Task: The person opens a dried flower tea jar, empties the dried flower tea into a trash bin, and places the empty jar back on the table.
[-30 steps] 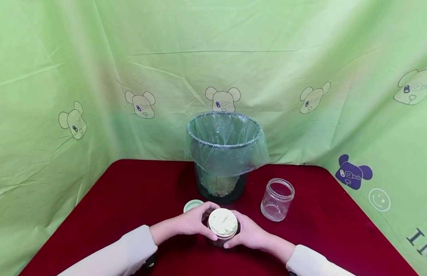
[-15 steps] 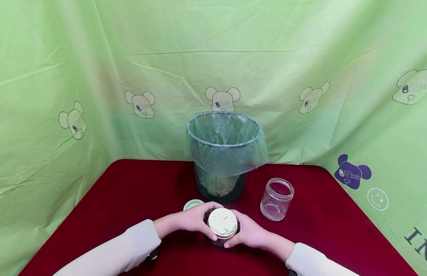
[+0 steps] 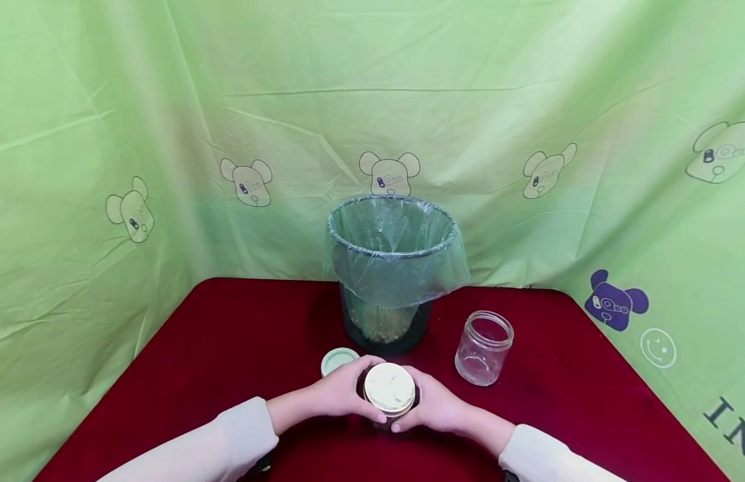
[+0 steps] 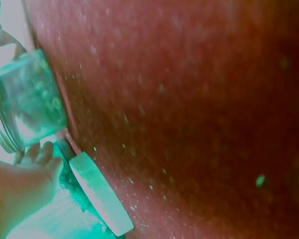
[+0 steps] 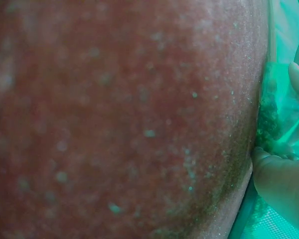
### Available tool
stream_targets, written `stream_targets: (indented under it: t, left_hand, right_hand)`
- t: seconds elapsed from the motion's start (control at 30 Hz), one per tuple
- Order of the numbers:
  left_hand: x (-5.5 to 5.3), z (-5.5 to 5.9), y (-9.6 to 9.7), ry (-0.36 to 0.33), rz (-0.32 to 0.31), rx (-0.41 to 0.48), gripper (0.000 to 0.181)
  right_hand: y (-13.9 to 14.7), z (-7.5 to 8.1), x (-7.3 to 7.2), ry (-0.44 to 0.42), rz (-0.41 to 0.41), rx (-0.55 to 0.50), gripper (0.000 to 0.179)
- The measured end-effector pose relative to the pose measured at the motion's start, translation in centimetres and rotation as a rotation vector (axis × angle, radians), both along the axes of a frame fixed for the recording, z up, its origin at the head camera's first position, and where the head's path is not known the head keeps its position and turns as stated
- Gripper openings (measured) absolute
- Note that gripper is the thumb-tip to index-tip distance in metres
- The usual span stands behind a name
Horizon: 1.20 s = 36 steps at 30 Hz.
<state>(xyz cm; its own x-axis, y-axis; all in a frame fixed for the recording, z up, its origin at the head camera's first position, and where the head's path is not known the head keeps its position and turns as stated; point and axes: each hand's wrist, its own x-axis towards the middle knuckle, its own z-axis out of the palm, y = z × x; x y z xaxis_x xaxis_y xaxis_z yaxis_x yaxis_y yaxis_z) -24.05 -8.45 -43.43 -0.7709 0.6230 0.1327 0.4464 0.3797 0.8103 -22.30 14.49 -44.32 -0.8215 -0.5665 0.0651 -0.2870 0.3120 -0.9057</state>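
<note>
Near the front middle of the table, a clear jar (image 3: 390, 387) with a pale whitish top surface stands between both hands. My left hand (image 3: 339, 393) grips its left side, thumb across the front. On the other side my right hand (image 3: 437, 402) holds it, thumb also in front. Clumpy bits show through the wall of the jar (image 4: 32, 99) in the left wrist view. A pale green round lid (image 3: 337, 360) lies just behind my left hand. Most of the jar's body is hidden by the hands in the head view.
An open glass jar (image 3: 484, 348) stands to the right. Behind the hands is a mesh waste bin (image 3: 381, 321) lined with a clear plastic bag (image 3: 402, 278). Small light specks lie on the red tablecloth (image 4: 164, 119). Green printed curtains (image 3: 288, 134) enclose the table.
My left hand has shifted slightly around the jar, its thumb a little further right, and more of the green lid shows. The jar's top looks slightly turned. The right hand has barely moved.
</note>
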Motion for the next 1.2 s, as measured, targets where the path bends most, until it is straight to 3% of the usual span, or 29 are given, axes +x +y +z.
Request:
stream_targets:
  t: [0.13, 0.37, 0.57, 0.7, 0.9, 1.2]
  left_hand:
    - [0.6, -0.1, 0.2, 0.093, 0.066, -0.046, 0.075]
    - [1.6, -0.3, 0.8, 0.193, 0.152, -0.072, 0.074]
    - [1.9, -0.5, 1.0, 0.233, 0.189, -0.078, 0.077]
    - [1.8, -0.6, 0.9, 0.226, 0.192, -0.081, 0.081]
    - [1.2, -0.3, 0.2, 0.176, 0.130, -0.080, 0.089]
    - [-0.8, 1.1, -1.1, 0.007, -0.114, -0.029, 0.088]
  right_hand:
    - [0.0, 0.1, 0.1, 0.003, -0.004, 0.005, 0.082]
    - [0.1, -0.1, 0.1, -0.003, -0.010, 0.000, 0.085]
    - [0.0, -0.1, 0.0, 0.002, -0.008, -0.007, 0.085]
    - [0.0, -0.1, -0.1, 0.006, -0.010, -0.002, 0.084]
    - [0.0, -0.3, -0.1, 0.004, -0.013, 0.004, 0.087]
    - [0.0, -0.3, -0.2, -0.016, 0.002, -0.019, 0.087]
